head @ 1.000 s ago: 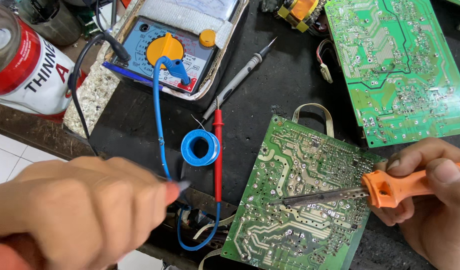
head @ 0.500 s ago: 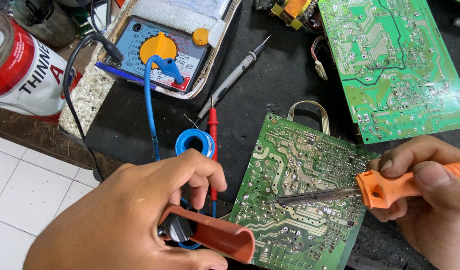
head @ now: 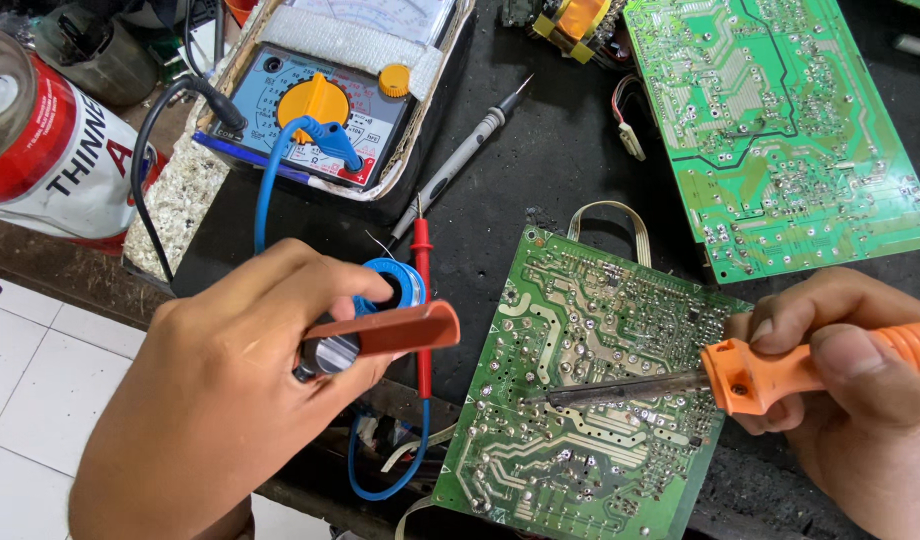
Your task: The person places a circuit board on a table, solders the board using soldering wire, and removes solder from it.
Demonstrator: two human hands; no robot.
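The soldering iron (head: 780, 375) lies with its tip on the green circuit board (head: 590, 400), its orange handle clamped in the right hand's (head: 860, 400) fingers. Left of the board, the left hand's (head: 240, 390) fingers are closed around a brown-handled tool (head: 380, 335), over the blue solder spool (head: 400, 285) and red probe (head: 422, 300).

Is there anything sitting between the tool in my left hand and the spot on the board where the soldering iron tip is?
Nothing visible. The orange tool in the left hand is off the circuit board's left edge; only bare solder side lies before the soldering iron tip.
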